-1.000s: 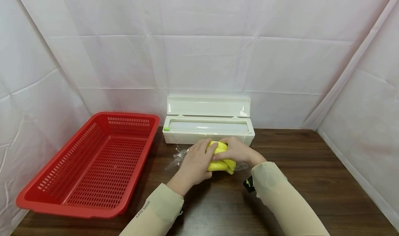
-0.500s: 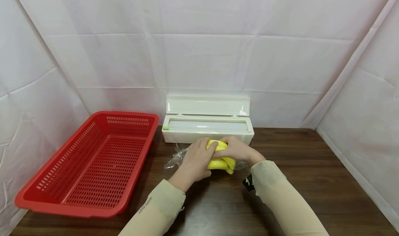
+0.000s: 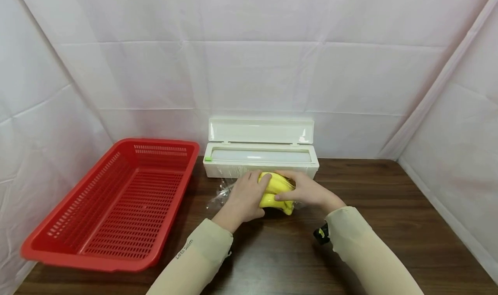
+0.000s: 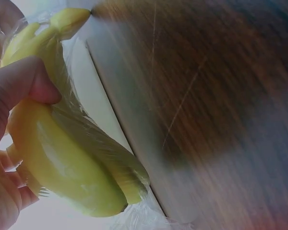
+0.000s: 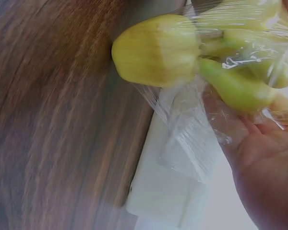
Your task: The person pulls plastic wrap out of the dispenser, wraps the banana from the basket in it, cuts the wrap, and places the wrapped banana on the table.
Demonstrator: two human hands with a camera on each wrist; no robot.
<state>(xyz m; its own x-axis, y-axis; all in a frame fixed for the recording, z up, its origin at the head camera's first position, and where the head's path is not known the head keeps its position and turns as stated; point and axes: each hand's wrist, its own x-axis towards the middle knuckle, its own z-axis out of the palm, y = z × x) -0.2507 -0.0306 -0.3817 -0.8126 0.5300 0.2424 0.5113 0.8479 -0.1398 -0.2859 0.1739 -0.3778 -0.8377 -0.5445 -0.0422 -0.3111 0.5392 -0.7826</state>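
A bunch of yellow bananas (image 3: 275,184) lies between both hands, partly covered by clear cling film (image 5: 189,127). My left hand (image 3: 243,196) grips its left part, thumb across the near side and fingers behind, as the left wrist view shows. At the stem end, my right hand (image 3: 309,192) holds the bunch with thumb in front and fingers on the far side. Film stretches over the stems there in the right wrist view. Crumpled film (image 3: 222,194) sticks out left of the bunch. Right behind stands a white cling film dispenser (image 3: 218,170) with its lid up.
A large red plastic basket (image 3: 167,230) sits at the left on the dark wooden table (image 3: 373,200). Inside the dispenser lies a pale roll (image 3: 260,156), with a green slider (image 3: 208,158) at its left end. White cloth walls (image 3: 249,78) enclose the back and sides.
My right hand has shifted a little to the right, its thumb and fingers wider apart, so more of the bananas shows. My left hand has kept its hold nearly in place.
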